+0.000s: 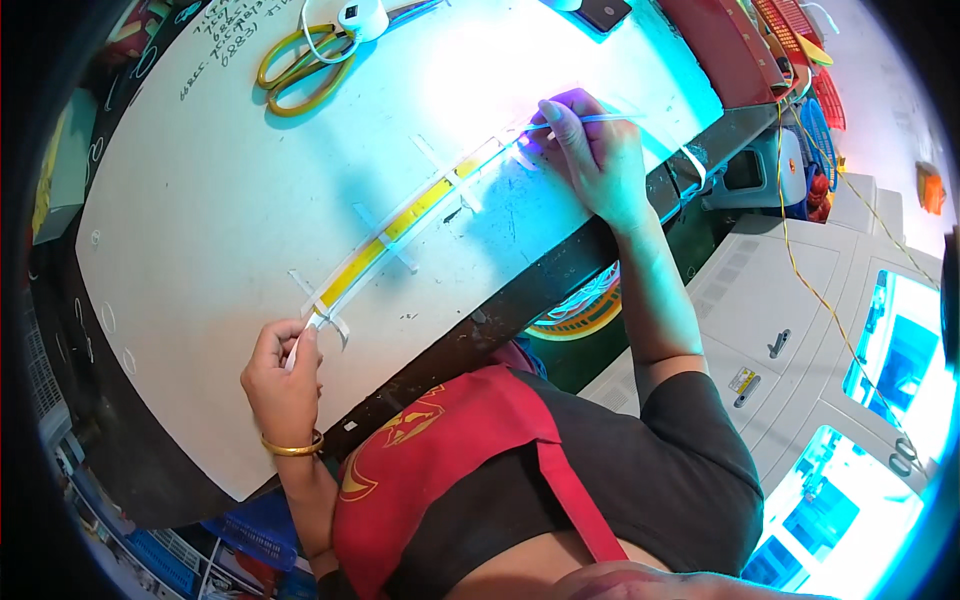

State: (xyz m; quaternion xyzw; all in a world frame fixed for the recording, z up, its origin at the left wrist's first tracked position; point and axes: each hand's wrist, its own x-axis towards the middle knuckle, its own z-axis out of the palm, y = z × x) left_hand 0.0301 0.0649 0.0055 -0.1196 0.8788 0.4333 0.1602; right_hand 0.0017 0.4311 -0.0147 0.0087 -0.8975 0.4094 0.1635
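A long, narrow white strip (489, 159) lies diagonally across the white tabletop, running along a yellow band (405, 217). Several short clear or whitish pieces, like tape (371, 222), cross the band. At its near-left end, my left hand (283, 375), with a gold bangle on the wrist, is closed in a pinch on the white strip. My right hand (600, 160) is closed at the far-right end, thumb and fingers pinching the same strip. A thin end pokes out past those fingers to the right. Bright bluish light washes out detail around the right fingertips.
Yellow-handled scissors (308, 70) and a white round device with a cord loop (362, 18) lie at the table's far side. A dark phone-like object (604, 13) sits near a red box (722, 45). Below the dark table edge stands an orange basket (580, 318) of coiled strips.
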